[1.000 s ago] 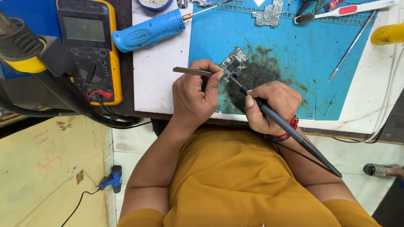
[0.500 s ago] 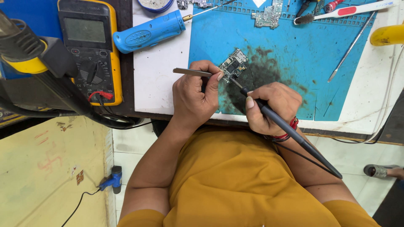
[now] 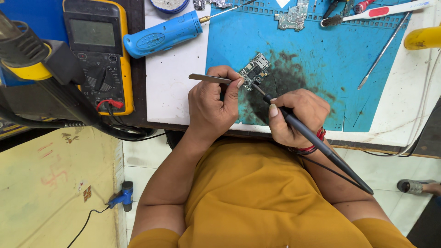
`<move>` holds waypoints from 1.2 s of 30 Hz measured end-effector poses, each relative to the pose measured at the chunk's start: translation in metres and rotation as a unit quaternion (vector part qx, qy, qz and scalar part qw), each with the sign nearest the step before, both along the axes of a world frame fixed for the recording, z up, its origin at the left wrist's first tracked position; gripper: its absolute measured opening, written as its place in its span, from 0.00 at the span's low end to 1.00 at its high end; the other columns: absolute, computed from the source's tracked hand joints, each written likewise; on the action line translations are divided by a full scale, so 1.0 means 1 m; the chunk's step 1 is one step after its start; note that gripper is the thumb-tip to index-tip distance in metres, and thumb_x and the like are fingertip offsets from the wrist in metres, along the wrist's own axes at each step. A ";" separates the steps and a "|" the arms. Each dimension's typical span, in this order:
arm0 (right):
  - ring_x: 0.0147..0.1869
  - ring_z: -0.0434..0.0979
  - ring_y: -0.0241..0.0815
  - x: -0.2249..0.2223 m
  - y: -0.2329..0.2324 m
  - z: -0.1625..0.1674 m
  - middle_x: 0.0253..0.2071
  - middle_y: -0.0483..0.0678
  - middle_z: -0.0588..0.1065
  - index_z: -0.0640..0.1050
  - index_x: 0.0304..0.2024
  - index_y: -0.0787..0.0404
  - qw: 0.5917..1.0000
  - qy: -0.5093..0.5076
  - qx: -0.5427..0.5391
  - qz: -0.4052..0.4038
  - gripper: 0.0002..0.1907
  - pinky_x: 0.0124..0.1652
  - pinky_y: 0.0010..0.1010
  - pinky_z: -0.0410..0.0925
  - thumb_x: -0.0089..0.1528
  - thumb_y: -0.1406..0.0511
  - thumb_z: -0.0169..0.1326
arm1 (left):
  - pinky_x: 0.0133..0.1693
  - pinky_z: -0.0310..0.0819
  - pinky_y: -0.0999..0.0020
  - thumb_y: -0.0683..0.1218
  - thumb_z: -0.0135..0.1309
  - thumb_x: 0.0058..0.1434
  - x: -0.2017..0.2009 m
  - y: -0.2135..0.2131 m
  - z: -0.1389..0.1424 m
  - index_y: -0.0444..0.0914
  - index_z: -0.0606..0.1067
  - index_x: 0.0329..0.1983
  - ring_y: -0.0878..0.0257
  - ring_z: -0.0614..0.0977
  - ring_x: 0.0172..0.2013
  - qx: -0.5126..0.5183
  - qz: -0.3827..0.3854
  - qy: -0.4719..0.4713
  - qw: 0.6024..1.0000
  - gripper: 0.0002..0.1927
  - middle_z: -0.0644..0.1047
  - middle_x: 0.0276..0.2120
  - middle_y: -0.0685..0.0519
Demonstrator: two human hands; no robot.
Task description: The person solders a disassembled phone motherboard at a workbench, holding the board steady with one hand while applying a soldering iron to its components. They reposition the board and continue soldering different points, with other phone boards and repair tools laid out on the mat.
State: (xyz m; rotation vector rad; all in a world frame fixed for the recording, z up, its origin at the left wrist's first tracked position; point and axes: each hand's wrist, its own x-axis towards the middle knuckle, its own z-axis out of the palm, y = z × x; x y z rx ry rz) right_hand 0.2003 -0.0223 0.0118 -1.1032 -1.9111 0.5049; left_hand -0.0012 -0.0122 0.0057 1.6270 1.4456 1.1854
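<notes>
I look down and see the white counter (image 3: 174, 87) first. On it lies a big blue work mat (image 3: 349, 78) with a dark, burnt-looking patch in the middle. At the far left sits a yellow multimeter (image 3: 96, 55), and next to it a blue-handled tool (image 3: 163, 34) lies on its side.

My left hand (image 3: 213, 103) is curled tight around a pair of metal tweezers (image 3: 211, 78). The tweezers lie almost flat. Their back end sticks out to the left and their tips point right, to the small circuit board (image 3: 255, 71).

My right hand (image 3: 296, 117) grips a black soldering iron (image 3: 321, 147) the way you hold a pen. The iron is long and thin. It runs on a slant from low on the right, near my lap, up to the left, and its tip rests at the near edge of the board.

The little board sits on the mat, at the top edge of the dark patch, just past my left fingers. It is tilted, with its long side running from near-left to far-right.

I think the work is in the middle. Both tools are at the board, so the fixing is going on. I cannot tell which tiny parts are done. A second board (image 3: 294, 16) waits at the far edge of the mat, well apart from my hands.
</notes>
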 end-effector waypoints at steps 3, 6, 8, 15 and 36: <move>0.30 0.77 0.48 0.000 0.000 0.000 0.30 0.51 0.77 0.75 0.36 0.64 1.000 0.001 0.002 0.002 0.04 0.31 0.32 0.68 0.62 0.71 0.58 | 0.32 0.75 0.69 0.41 0.57 0.72 0.000 0.000 0.000 0.36 0.73 0.43 0.64 0.82 0.28 0.003 0.000 -0.002 1.000 0.05 0.79 0.33 0.53; 0.30 0.77 0.48 -0.001 0.001 0.000 0.30 0.51 0.77 0.75 0.36 0.64 1.000 0.003 0.008 0.006 0.04 0.30 0.32 0.68 0.62 0.72 0.58 | 0.32 0.75 0.69 0.41 0.57 0.72 0.000 0.000 0.000 0.36 0.73 0.43 0.64 0.82 0.28 -0.003 0.000 -0.002 1.000 0.05 0.79 0.33 0.53; 0.29 0.77 0.47 -0.001 0.002 0.000 0.30 0.51 0.77 0.75 0.36 0.64 1.000 0.005 0.010 0.006 0.04 0.30 0.31 0.68 0.62 0.72 0.58 | 0.32 0.75 0.69 0.41 0.57 0.72 0.000 0.001 0.000 0.36 0.73 0.43 0.63 0.82 0.28 0.001 -0.001 -0.001 1.000 0.04 0.79 0.33 0.53; 0.29 0.76 0.47 -0.001 0.001 0.000 0.30 0.51 0.77 0.75 0.36 0.64 1.000 0.005 0.005 0.006 0.04 0.30 0.31 0.67 0.62 0.72 0.58 | 0.31 0.75 0.70 0.41 0.57 0.72 0.000 0.002 -0.001 0.36 0.73 0.43 0.64 0.82 0.27 -0.006 0.002 -0.001 1.000 0.05 0.79 0.31 0.53; 0.43 0.82 0.53 -0.020 0.011 0.013 0.44 0.55 0.80 0.77 0.54 0.63 0.997 -0.074 0.005 -0.034 0.17 0.44 0.38 0.74 0.61 0.73 0.58 | 0.30 0.72 0.73 0.43 0.57 0.71 -0.002 0.002 -0.006 0.34 0.72 0.46 0.69 0.79 0.25 -0.010 0.031 -0.010 0.999 0.07 0.78 0.28 0.53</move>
